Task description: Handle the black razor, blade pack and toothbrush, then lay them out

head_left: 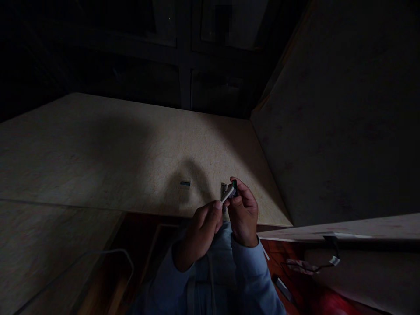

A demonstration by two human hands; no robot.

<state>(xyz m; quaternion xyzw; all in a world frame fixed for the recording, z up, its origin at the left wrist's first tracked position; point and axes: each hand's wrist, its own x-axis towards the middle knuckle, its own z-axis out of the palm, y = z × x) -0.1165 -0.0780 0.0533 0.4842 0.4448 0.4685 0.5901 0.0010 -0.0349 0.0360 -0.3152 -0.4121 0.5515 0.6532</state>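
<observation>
In the head view my left hand (202,227) is closed around the handle of a slim, pale toothbrush (227,194). The brush head reaches up to the right. There it meets a small dark piece with a green edge (234,187), perhaps a circuit board, pinched between the fingers of my right hand (243,212). The dim light hides its exact kind. Just behind the brush, a small item with metallic-looking parts (223,188) lies on the table, partly covered by my hands. Further left rests a small, flat, dark strip in a pale frame (185,183).
The pale table (147,153) runs beneath my hands, with a wall panel (344,122) rising along its right side. A grey cable (108,251) loops at lower left. At lower right are a black cable (335,249) and a dark, light-edged object (284,288).
</observation>
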